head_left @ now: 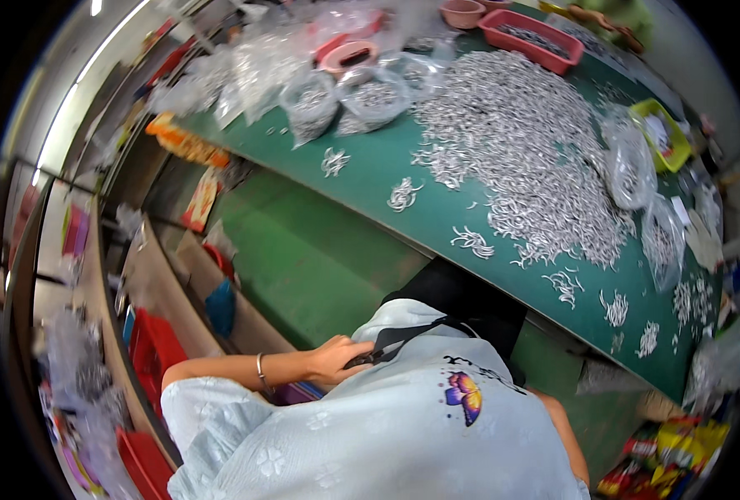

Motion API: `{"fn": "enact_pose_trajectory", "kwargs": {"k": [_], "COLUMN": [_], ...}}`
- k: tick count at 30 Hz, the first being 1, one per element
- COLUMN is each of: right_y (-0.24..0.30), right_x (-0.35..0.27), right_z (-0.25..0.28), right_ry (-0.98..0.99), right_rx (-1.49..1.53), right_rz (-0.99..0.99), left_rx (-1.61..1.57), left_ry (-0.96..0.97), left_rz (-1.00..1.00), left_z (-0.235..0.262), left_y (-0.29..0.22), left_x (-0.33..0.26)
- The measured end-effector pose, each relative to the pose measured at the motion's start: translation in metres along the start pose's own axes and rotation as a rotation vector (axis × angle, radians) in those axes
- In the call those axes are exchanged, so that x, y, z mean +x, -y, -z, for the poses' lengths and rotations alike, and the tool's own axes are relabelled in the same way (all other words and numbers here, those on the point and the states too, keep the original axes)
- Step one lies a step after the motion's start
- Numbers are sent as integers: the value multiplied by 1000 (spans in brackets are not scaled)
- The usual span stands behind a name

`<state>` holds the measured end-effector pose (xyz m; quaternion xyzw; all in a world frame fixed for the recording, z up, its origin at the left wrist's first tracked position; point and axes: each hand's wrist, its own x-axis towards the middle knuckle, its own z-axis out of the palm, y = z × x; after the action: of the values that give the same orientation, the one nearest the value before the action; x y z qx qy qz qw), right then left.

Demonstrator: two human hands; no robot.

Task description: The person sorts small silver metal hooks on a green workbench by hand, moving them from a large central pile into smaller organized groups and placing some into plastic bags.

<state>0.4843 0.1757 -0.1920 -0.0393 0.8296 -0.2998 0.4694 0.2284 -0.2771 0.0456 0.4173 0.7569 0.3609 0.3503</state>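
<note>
My left hand [337,360], with a bracelet on the wrist, is at my waist against the pale blue shirt [345,442]. Its fingers are closed around the end of a black strap [399,337] that runs across the shirt. On my right only a bit of bare arm [566,433] shows; the hand itself is out of sight. In front of me, a wide heap of small curved silvery pieces [512,125] covers much of the green table [337,192]. Several little bunches, one of them a nearer bunch [472,242], lie apart along the table's near edge.
Clear plastic bags of pieces [374,96] stand at the table's back left, near a pink tray [530,40]. A yellow-green basket [663,133] and more bags [662,242] line the right. Wooden shelving [157,283] with red bins [149,350] rises at my left. Colourful packets [670,454] lie lower right.
</note>
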Motion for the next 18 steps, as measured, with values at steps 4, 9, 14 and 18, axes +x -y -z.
{"fn": "enact_pose_trajectory", "kwargs": {"k": [4, 9, 14, 18], "right_y": [127, 146, 164, 162], "right_x": [-36, -7, 7, 11], "right_z": [87, 75, 89, 106], "right_ry": [51, 121, 207, 345], "right_rx": [107, -96, -210, -165], "right_rz": [-212, -295, -435, -511], "left_rx": [-53, -272, -156, 85], "left_ry": [103, 63, 132, 50], "left_rz": [16, 91, 65, 33], "left_z": [20, 43, 48, 67], "left_y": [22, 56, 101, 92], "left_x": [-5, 2, 30, 81]}}
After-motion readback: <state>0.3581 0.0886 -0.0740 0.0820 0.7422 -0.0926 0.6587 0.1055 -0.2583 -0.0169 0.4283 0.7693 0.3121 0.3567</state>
